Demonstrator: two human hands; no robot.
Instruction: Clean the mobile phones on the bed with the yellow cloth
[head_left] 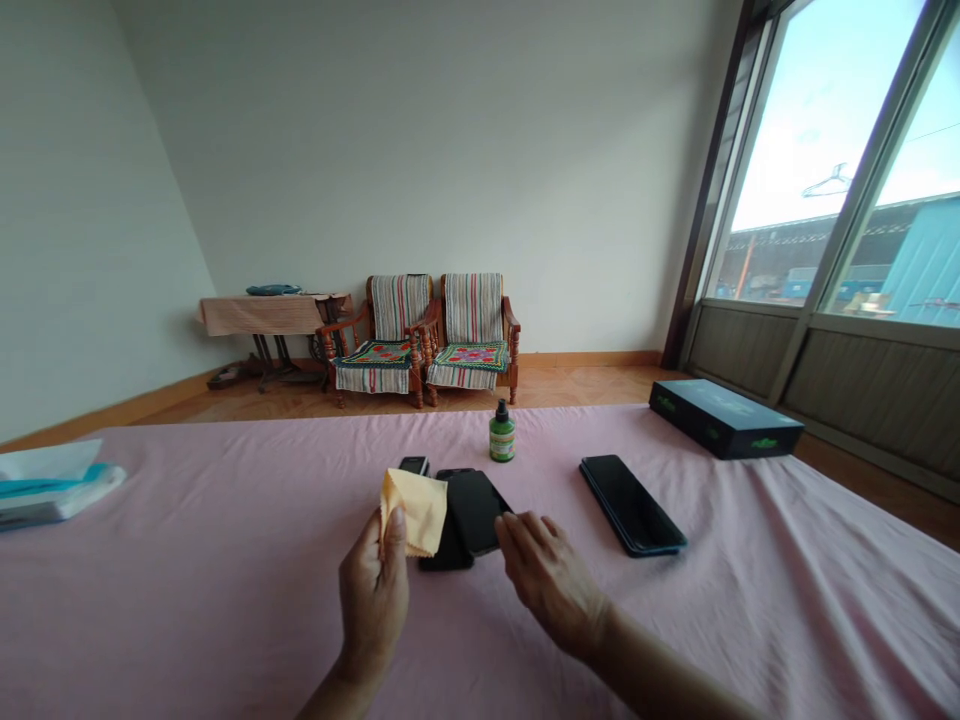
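Observation:
My left hand (375, 580) pinches a yellow cleaning cloth (417, 512) with a zigzag edge, thumb toward me. My right hand (551, 575) has its fingers bent together at the right edge of a black phone (477, 508); its thumb is hidden. That phone overlaps a second flat black device (445, 552), partly covered by the cloth. Just behind the cloth, the top of a small dark device (414, 464) shows. A green spray bottle (502, 436) with a black top stands upright beyond the phones. Off to the right lies a larger dark phone (631, 506), apart from my hand.
A pink sheet (225, 600) covers the surface, wrinkled at right. A black box (724, 418) with green lettering lies at the far right, a tissue pack (60, 490) at the left edge. Beyond are two wooden armchairs (472, 330) and a cloth-covered table (262, 315).

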